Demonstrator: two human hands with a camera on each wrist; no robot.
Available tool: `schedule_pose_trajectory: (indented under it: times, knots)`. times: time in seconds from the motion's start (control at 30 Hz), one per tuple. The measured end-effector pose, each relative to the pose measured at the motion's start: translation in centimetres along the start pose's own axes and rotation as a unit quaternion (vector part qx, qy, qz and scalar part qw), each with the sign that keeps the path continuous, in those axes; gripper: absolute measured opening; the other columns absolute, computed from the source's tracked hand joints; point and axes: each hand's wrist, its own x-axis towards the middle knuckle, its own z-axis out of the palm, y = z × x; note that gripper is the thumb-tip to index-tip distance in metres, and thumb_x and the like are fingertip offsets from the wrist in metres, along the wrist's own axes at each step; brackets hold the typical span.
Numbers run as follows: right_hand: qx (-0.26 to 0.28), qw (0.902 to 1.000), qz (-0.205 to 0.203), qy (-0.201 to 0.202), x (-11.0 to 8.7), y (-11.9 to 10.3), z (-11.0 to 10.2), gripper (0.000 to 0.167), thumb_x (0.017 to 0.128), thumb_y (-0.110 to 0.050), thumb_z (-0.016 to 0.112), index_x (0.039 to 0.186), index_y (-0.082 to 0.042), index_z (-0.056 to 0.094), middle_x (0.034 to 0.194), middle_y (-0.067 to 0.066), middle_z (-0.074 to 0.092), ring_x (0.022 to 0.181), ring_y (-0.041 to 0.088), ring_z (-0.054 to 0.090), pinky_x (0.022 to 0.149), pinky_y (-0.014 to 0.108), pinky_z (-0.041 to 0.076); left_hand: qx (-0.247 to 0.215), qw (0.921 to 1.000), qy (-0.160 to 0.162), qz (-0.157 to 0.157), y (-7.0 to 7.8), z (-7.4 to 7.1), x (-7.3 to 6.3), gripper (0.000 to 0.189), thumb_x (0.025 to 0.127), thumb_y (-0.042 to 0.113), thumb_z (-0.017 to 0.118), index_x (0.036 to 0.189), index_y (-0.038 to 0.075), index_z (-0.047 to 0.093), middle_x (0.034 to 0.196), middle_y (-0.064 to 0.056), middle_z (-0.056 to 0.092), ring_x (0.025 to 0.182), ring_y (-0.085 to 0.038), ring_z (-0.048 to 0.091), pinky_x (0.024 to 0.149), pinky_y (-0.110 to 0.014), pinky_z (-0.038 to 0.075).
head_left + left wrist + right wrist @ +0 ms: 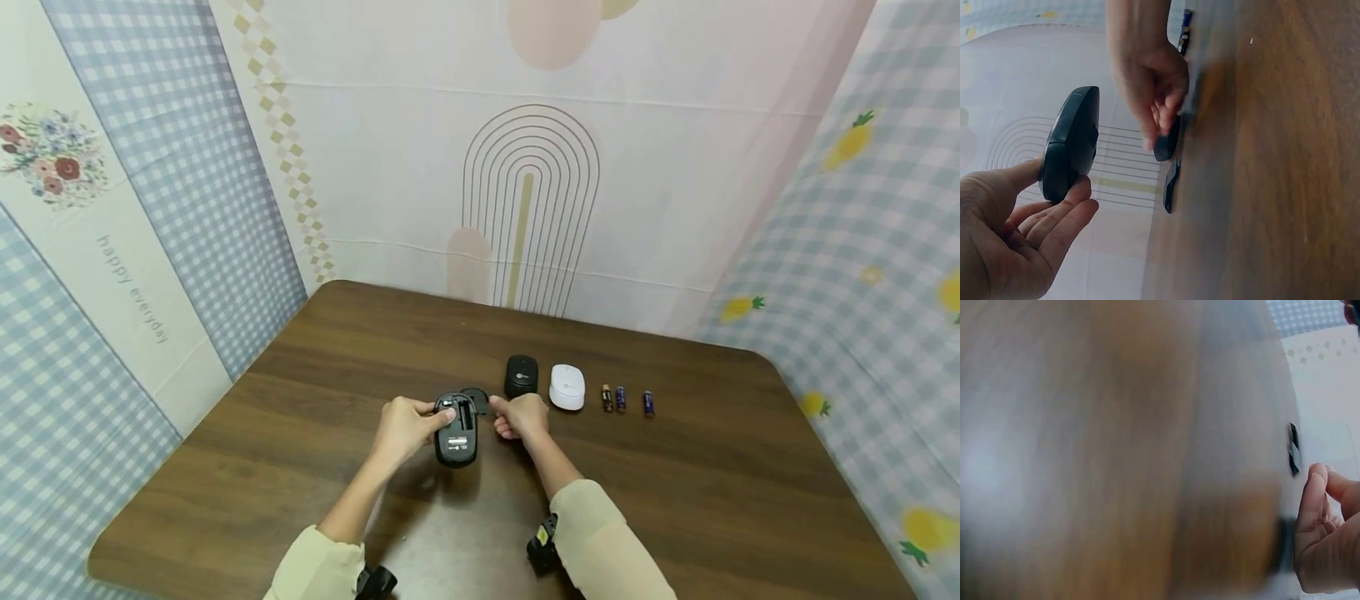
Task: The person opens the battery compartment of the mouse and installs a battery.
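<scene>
The mouse [456, 446] is pinched by the left hand [402, 427]. Just left of the right hand [523, 414], fingertips pressed together and apparently empty, the cover [477, 399] is seen.

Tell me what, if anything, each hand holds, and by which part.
The left hand holds the upturned black mouse by its side edge near the far end, thumb on the underside. Nothing shows held in the right hand, its fingers curled.

Wood-grain table [255, 458], pale backdrop [390, 167] (printed arches [531, 208]), blue checked hangings [187, 125]
</scene>
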Motion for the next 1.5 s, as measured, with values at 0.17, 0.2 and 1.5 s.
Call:
schedule_pose_trajectory:
  times: [0.17,0.2,1.5]
  knots:
    - [0.022,0.9991,-0.033,0.014,-0.4,-0.2,-2.8,0.033,0.084,-0.021,0.068,0.074,0.009,0.062,0.045,0.002,0.055,0.035,0.006,0.051,0.035,0.02,0.044,-0.01,0.9999,-0.008,0.0,0.0,0.3,-0.1,0.038,0.077,0.021,0.076,0.1,-0.008,0.068,0.085,-0.023,0.067,0.05,-0.018,0.064,0.054,-0.034,0.054]
    - [0.026,0.9989,-0.036,0.016,-0.4,-0.3,-3.4,0.034,0.084,-0.022,0.068,0.076,0.01,0.062,0.045,0.002,0.055,0.035,0.006,0.051,0.035,0.02,0.044,-0.011,0.9999,-0.009,0.0,0.1,0.4,-0.1,0.038,0.077,0.021,0.076,0.1,-0.008,0.068,0.086,-0.023,0.067,0.05,-0.018,0.063,0.054,-0.035,0.054]
    - [-0.224,0.9528,-0.007,0.204,1.5,2.8,-14.2,0.028,0.085,-0.03,0.066,0.077,-0.004,0.072,0.048,0.0,0.059,0.041,0.011,0.054,0.047,0.033,0.044,0.027,0.9936,-0.071,0.084,0.8,3.7,-1.1,0.037,0.076,0.024,0.077,0.097,-0.005,0.07,0.066,-0.009,0.067,0.045,-0.012,0.056,0.043,-0.024,0.045]
